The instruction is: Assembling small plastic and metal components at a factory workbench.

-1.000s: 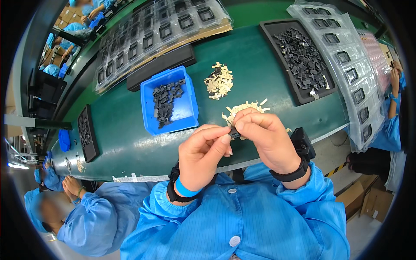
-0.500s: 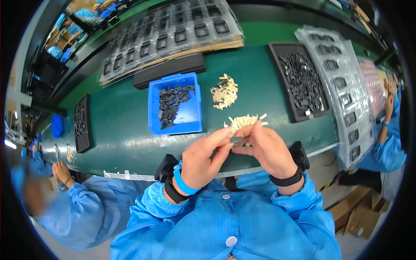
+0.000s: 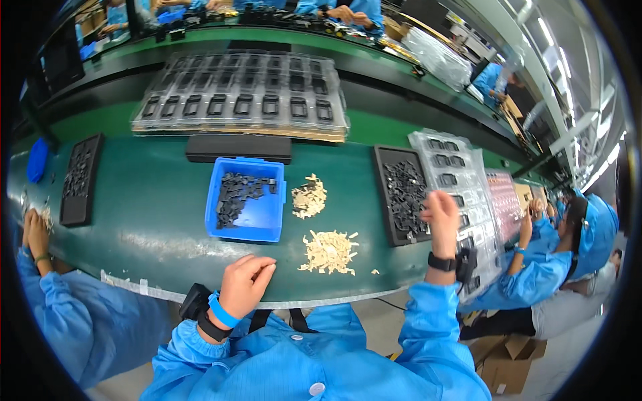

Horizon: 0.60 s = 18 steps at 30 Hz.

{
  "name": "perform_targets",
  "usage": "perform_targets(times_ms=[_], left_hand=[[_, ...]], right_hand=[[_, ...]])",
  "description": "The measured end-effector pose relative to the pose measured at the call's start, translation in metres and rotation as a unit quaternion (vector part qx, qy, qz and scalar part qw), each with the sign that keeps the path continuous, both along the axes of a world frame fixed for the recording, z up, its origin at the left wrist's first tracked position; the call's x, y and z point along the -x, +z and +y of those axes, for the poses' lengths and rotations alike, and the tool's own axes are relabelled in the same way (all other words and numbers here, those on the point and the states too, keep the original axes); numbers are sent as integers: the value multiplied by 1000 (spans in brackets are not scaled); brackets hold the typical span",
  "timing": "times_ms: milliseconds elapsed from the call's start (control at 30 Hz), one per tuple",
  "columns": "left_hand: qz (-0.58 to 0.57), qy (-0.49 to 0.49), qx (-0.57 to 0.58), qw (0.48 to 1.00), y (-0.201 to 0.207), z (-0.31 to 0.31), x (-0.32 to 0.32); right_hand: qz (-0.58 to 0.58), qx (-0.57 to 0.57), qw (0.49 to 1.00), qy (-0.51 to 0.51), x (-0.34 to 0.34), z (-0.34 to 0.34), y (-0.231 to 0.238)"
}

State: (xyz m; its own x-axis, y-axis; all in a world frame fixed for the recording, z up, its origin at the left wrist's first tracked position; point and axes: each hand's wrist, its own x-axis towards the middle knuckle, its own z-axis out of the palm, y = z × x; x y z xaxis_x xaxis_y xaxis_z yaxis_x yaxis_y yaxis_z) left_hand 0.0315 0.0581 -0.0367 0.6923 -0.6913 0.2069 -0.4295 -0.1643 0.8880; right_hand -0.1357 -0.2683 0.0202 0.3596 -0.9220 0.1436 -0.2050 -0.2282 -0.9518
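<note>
The person's left hand is over the near side of the green table, to the left of the near heap of cream pieces and nearer than the blue bin. Its thumb and fingers are drawn close together. The right hand is farther out, by the right edge of the right black tray, with its fingers curled in toward the thumb. The fingertips are small and partly turned away, so I cannot tell whether either hand has a part pinched in it. Small dark parts cover most of the right tray, just left of the right hand; more small dark parts lie in the bin, mainly on its left and far sides, leaving the near right of its floor bare. A far heap of cream pieces lies between the bin and the right tray, and one loose cream piece sits to the right of the near heap. Beyond the bin is a long black block, and to the right of the right tray lies a clear plastic tray with black frames in its pockets.
</note>
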Motion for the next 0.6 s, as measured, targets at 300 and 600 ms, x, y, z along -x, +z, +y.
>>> perform_targets(times_ms=[300, 600], left_hand=[[-168, -38, 57, 983, -29, -4, 3], [-185, -52, 67, 979, -37, 0, 8]], right_hand=[[89, 57, 984, 141, 0, 122, -50], [133, 309, 925, 176, -8, 194, -92]])
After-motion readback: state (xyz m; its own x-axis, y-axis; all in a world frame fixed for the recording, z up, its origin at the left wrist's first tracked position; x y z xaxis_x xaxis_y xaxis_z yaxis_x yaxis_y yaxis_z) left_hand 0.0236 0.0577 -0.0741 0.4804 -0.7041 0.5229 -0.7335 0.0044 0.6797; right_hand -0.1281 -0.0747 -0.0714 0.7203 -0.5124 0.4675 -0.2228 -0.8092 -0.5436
